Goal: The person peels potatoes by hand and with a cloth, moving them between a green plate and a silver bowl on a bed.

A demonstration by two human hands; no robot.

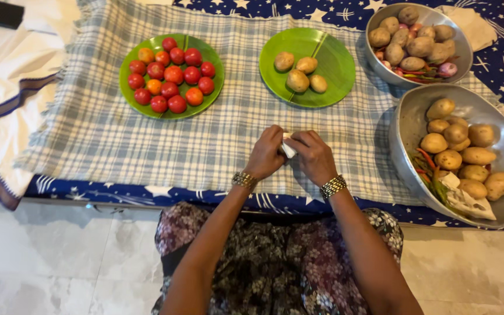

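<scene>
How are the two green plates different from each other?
The left plate carries many small red and orange tomatoes that nearly cover it; the right plate carries only four potatoes, leaving most of its green surface bare. The left plate lies farther from the metal bowls; the right plate lies beside them. Both are round, green and lie flat on the checked cloth.

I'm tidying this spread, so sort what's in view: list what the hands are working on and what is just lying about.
In hand: small white object, held between left hand and right hand.

Lying about: green plate of red tomatoes; green plate of four potatoes; two round metal bowls of potatoes; grey checked cloth.
</scene>
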